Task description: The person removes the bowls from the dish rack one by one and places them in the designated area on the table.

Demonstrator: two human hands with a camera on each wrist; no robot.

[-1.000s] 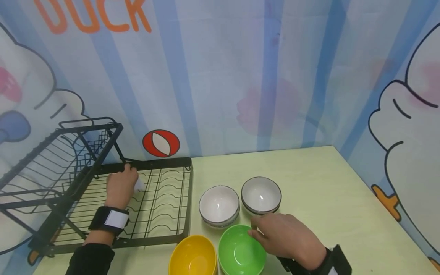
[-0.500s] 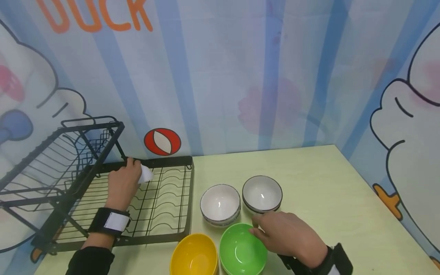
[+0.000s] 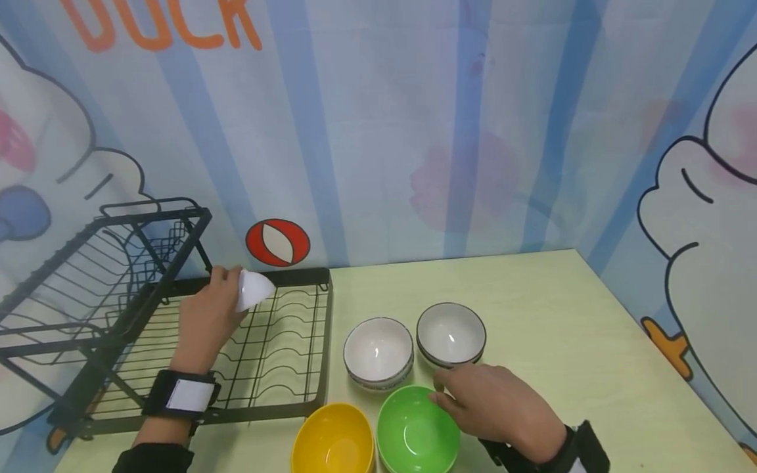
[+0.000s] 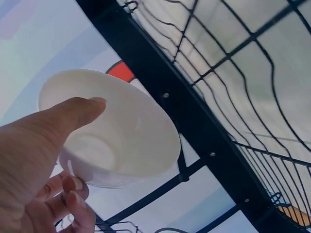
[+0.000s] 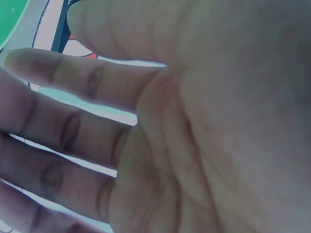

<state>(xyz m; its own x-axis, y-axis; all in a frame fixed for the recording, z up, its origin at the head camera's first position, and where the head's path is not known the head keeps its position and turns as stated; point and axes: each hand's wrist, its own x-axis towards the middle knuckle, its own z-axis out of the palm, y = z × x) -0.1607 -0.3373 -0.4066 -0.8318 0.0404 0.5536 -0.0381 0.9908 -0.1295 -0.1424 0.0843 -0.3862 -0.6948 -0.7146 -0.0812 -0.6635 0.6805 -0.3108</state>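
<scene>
My left hand (image 3: 204, 322) grips a white bowl (image 3: 254, 290) over the back of the black dish rack (image 3: 324, 341). In the left wrist view the thumb lies inside the tilted bowl (image 4: 136, 126) and the fingers curl under its outside. My right hand (image 3: 493, 407) holds nothing and hovers at the right rim of a green bowl (image 3: 416, 430), its fingers loosely bent. The right wrist view shows the palm (image 5: 160, 160) bare, with the fingers spread slightly. A yellow bowl (image 3: 334, 440) stands left of the green one.
Two small stacks of dark-rimmed white bowls, a left stack (image 3: 378, 351) and a right stack (image 3: 451, 334), stand behind the coloured bowls. The rack's raised upper tier (image 3: 59, 345) juts out at left. A printed curtain (image 3: 384, 131) hangs behind the pale table (image 3: 562, 328).
The left hand has lifted slightly and turned, bringing the white bowl up and rightward, so more of it shows above the rack. The right hand has stayed in place.
</scene>
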